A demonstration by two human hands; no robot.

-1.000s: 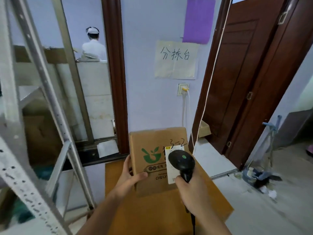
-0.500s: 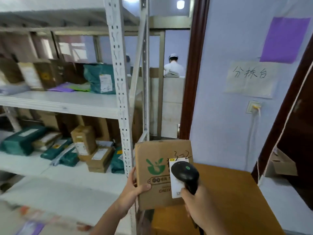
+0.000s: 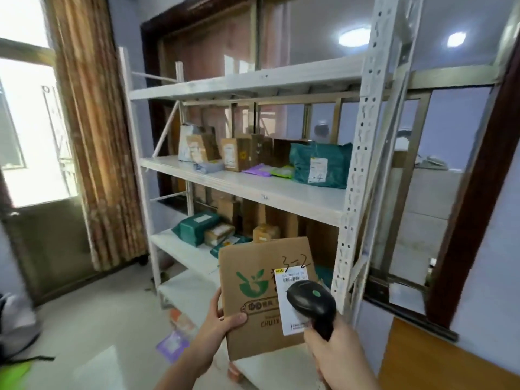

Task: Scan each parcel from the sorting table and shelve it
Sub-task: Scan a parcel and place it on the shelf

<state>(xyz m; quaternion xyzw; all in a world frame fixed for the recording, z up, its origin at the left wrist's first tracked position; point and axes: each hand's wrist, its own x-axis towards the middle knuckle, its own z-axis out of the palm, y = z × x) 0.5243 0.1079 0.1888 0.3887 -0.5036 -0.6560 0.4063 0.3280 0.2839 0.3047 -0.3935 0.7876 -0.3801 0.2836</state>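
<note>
Left hand (image 3: 222,319) clamped on cardboard box (image 3: 261,294) edge, label (image 3: 292,299) tilted up before the shelf rack (image 3: 363,170), right hand (image 3: 334,350) wrapped round scanner (image 3: 312,302) just over that label, likely for reading, shelving not yet done.

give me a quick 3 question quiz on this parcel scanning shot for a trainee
1. True or false: the left hand holds the cardboard box.
2. Which thing does the right hand grip? A) marker B) black scanner C) tape roll
3. Fill in: the handwriting above the white label reads ____.

Key:
1. True
2. B
3. 3-2
</note>
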